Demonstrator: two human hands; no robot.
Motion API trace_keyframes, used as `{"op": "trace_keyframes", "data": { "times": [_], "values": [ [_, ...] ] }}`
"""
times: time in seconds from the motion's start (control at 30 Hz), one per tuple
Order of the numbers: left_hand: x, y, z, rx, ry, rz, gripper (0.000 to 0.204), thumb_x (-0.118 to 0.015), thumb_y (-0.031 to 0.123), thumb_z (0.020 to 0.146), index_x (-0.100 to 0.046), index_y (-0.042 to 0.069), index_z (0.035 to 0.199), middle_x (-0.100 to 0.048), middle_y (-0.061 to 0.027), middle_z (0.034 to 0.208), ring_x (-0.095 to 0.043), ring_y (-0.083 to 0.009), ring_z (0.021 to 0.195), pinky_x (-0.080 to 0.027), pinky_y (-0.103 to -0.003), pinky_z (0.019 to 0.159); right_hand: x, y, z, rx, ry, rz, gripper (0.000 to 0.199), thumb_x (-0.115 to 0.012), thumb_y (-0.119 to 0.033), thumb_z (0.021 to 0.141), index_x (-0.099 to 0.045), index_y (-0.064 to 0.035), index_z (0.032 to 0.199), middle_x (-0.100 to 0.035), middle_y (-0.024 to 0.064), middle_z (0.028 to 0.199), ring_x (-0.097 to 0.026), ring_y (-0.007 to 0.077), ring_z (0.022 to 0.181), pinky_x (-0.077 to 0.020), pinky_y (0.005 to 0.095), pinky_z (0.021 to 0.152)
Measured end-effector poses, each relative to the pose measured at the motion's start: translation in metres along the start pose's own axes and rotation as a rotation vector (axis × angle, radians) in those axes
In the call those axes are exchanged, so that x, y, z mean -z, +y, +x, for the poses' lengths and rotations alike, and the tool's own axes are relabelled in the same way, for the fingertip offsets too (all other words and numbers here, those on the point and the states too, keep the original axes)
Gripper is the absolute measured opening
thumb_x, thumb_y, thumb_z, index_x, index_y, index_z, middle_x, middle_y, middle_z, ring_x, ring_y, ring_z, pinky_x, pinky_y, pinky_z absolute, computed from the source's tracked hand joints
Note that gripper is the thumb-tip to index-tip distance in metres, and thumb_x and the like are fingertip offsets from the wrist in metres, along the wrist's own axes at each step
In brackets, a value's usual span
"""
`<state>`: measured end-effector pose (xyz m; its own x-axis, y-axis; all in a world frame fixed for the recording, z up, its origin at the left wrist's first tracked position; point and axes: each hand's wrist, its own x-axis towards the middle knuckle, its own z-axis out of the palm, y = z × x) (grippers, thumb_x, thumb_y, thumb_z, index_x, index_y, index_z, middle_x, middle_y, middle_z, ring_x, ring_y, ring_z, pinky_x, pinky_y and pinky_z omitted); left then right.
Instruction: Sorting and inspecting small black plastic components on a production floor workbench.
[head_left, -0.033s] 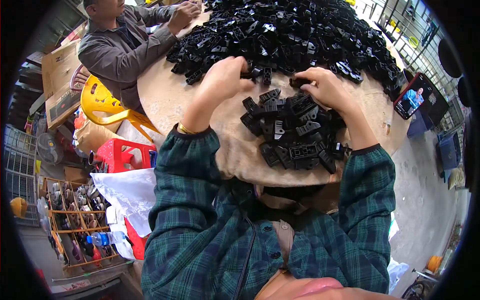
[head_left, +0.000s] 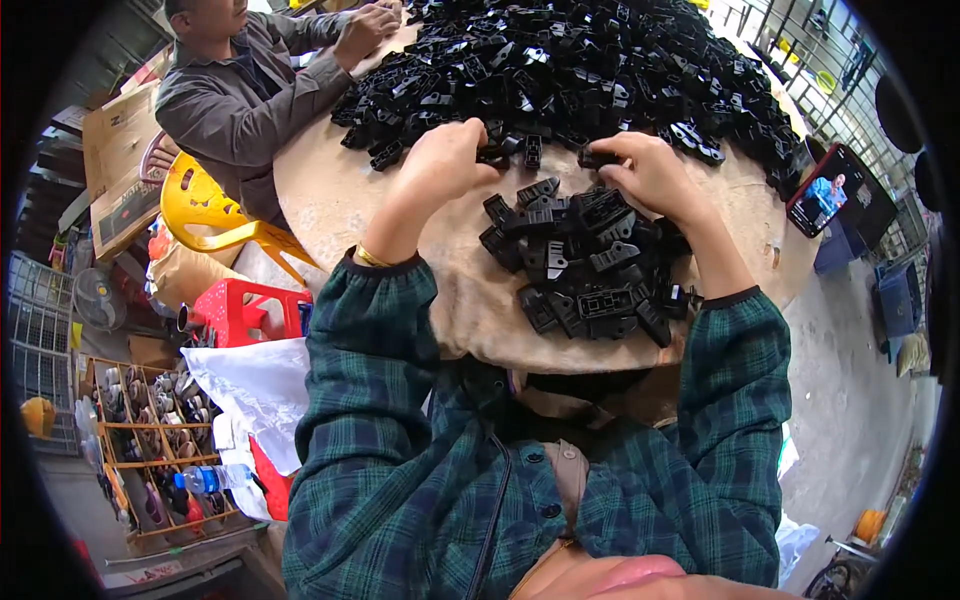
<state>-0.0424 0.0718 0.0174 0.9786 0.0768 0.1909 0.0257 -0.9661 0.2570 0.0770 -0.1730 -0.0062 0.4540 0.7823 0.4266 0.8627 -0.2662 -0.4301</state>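
My left hand (head_left: 440, 162) is closed at the near edge of a large heap of black plastic parts (head_left: 570, 70), thumb and fingers round a black plastic part (head_left: 493, 156) that is mostly hidden. Across from it, my right hand (head_left: 650, 172) pinches another black plastic part (head_left: 596, 158) between thumb and forefinger. A single upright black part (head_left: 533, 152) lies between the two hands. Nearer to me, a smaller pile of similar black parts (head_left: 600, 265) rests on the cloth-covered table (head_left: 350, 215), just below my right hand.
A person in a grey jacket (head_left: 225, 115) sits at the table's far left. On the right edge stands a phone (head_left: 828, 190) with a lit screen. A yellow chair (head_left: 195, 205), a red stool (head_left: 235, 310) and a shoe rack (head_left: 155, 430) are at the left.
My left hand's thumb has drawn in slightly toward its fingers, and the hand has shifted a little to the left. My right hand is nearly unmoved, its part still pinched.
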Motion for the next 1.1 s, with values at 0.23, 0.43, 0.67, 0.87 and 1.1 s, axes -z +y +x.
{"op": "trace_keyframes", "data": {
  "times": [0.23, 0.43, 0.67, 0.87, 1.1],
  "values": [
    [-0.010, 0.027, 0.010, -0.142, 0.214, -0.289, 0.030, -0.067, 0.020, 0.067, -0.061, 0.002, 0.090, -0.057, -0.0136, 0.083, -0.057, -0.0280, 0.075, -0.047, -0.036, 0.070, 0.005, -0.019, 0.001, -0.158, 0.180, 0.449, 0.031, -0.063, -0.005, 0.078, -0.061, -0.0050, 0.108, -0.064, 0.0034, 0.096, -0.057, 0.0083, 0.079, -0.0462, 0.0215, 0.070],
    [-0.021, 0.058, 0.013, -0.148, 0.193, -1.051, 0.029, -0.068, 0.011, 0.073, -0.060, -0.001, 0.098, -0.059, -0.0065, 0.087, -0.058, -0.0140, 0.073, -0.048, -0.025, 0.070, 0.007, -0.036, 0.001, -0.130, 0.252, 0.553, 0.031, -0.065, -0.006, 0.078, -0.061, -0.0059, 0.109, -0.064, 0.0029, 0.096, -0.057, 0.0078, 0.083, -0.0461, 0.0216, 0.073],
    [-0.027, 0.055, 0.019, 0.022, -0.087, -1.805, 0.024, -0.048, 0.017, 0.092, -0.054, 0.001, 0.109, -0.060, -0.0052, 0.090, -0.058, -0.0130, 0.072, -0.050, -0.026, 0.066, 0.005, -0.042, 0.001, 0.034, 0.377, 0.422, 0.031, -0.065, 0.002, 0.074, -0.062, -0.0054, 0.105, -0.065, 0.0055, 0.094, -0.059, 0.0118, 0.083, -0.0470, 0.0230, 0.071],
    [-0.010, 0.060, 0.010, 0.307, -0.270, -1.709, 0.023, -0.046, 0.020, 0.092, -0.055, 0.003, 0.105, -0.062, -0.0083, 0.082, -0.058, -0.0143, 0.062, -0.049, -0.024, 0.054, 0.006, -0.041, 0.004, 0.400, 0.421, 0.083, 0.032, -0.068, 0.003, 0.065, -0.065, -0.0052, 0.096, -0.065, 0.0071, 0.092, -0.058, 0.0228, 0.085, -0.0481, 0.0312, 0.074],
    [-0.013, 0.049, 0.014, 0.171, -0.470, -1.605, 0.024, -0.043, 0.023, 0.093, -0.055, 0.002, 0.099, -0.062, -0.0105, 0.078, -0.056, -0.0133, 0.055, -0.046, -0.023, 0.048, 0.007, -0.047, -0.002, 0.409, 0.419, -0.023, 0.033, -0.064, 0.003, 0.068, -0.065, -0.0064, 0.099, -0.065, 0.0064, 0.094, -0.059, 0.0225, 0.082, -0.0508, 0.0300, 0.069]
  ]
}}
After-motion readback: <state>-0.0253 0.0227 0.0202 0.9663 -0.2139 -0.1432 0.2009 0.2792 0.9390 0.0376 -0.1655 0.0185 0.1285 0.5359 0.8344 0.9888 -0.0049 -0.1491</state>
